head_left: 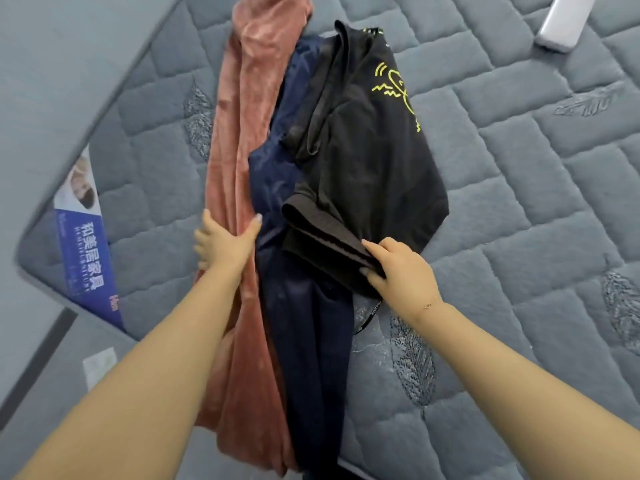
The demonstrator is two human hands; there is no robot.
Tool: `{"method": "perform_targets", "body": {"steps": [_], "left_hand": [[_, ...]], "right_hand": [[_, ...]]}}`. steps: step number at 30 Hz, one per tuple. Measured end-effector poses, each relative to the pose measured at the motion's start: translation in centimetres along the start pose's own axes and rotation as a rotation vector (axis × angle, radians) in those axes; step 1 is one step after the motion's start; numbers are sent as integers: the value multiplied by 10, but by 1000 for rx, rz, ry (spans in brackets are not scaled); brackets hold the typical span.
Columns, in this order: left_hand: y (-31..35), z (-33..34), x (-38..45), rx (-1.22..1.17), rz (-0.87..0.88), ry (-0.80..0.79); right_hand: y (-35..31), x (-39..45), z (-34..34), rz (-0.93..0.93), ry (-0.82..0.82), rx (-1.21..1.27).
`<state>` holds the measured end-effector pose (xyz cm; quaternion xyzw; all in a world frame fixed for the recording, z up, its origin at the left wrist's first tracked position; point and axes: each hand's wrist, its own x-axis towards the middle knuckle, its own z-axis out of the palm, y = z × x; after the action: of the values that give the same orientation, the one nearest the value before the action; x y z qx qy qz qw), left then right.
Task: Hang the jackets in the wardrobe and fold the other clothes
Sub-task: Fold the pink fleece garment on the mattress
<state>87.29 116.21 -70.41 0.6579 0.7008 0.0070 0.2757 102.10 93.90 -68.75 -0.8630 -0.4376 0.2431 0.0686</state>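
Three garments lie in a long pile on the quilted grey mattress. A pink fleece garment runs along the left side. A dark navy garment lies in the middle. A black T-shirt with a yellow line drawing sits on the right, partly over the navy one. My left hand grips a fold of the pink fleece, thumb on top. My right hand pinches the black T-shirt's sleeve hem at its near edge.
A white flat device lies on the mattress at the far right. The mattress corner with a blue label is at the left, and grey floor lies beyond it. The near ends of the garments hang over the mattress edge.
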Motion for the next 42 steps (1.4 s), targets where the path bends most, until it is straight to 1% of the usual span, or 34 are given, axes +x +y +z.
{"method": "perform_targets", "body": {"steps": [1,3,4,6,8,9,10,12,13,14,15,17,18,20,21,22,23,24,25,26,27,30,31,33,35,38,40,42], "left_hand": [[-2,3,2,1,83,-70],[0,-2,2,-144,278,-147],[3,-11,-3,-249,338,-171],[6,-35,-26,-474,415,-237],[7,-60,-63,-641,484,-365],[6,-71,-86,-670,498,-461],[3,-79,-108,-666,490,-564],[-7,-86,-148,-631,434,-781],[-12,-87,-167,-611,406,-875],[-18,-86,-183,-588,395,-934],[-25,-85,-195,-576,398,-961],[-38,-83,-209,-593,409,-953],[-43,-82,-211,-597,424,-921],[-57,-79,-206,-539,492,-772],[-66,-76,-203,-439,535,-680],[-76,-69,-198,-268,596,-599],[-86,-62,-194,-47,651,-534],[-96,-55,-191,169,663,-510],[-104,-50,-190,315,644,-509],[-108,-45,-191,374,627,-510],[-109,-41,-192,357,632,-493],[-90,-39,-207,135,663,-365],[-77,-40,-217,65,698,-322],[-45,-42,-248,-39,782,-295],[-6,-38,-288,-87,900,-299],[63,-11,-352,-53,1140,-326],[107,21,-399,7,1298,-382],[141,65,-450,74,1410,-470]], "right_hand": [[-1,-2,-1,-6,-34,38],[-4,-10,-4,10,-91,155],[-7,-16,-6,50,-94,282],[-15,-29,-14,182,-45,651],[-23,-34,-31,328,28,975],[-28,-32,-42,388,16,1127],[-34,-28,-53,433,-37,1268],[-48,-20,-72,494,-199,1465],[-57,-16,-78,498,-266,1490],[-65,-15,-80,479,-309,1471],[-71,-15,-78,457,-326,1410],[-80,-19,-72,455,-293,1341],[-79,-21,-70,476,-258,1401],[-68,-28,-73,494,-164,1670],[-58,-34,-77,473,-122,1809],[-46,-41,-82,446,-90,1912],[-34,-49,-86,439,-60,1969],[-20,-58,-86,458,-32,1995],[-9,-68,-85,500,3,2006],[3,-77,-81,550,39,2017],[15,-87,-76,596,73,2042],[52,-120,-60,746,124,2179],[64,-133,-54,778,131,2179],[89,-162,-43,803,190,2111],[111,-199,-37,811,249,2011],[154,-262,-34,789,320,1880],[193,-308,-34,762,363,1858],[234,-356,-35,788,435,1893]]}}
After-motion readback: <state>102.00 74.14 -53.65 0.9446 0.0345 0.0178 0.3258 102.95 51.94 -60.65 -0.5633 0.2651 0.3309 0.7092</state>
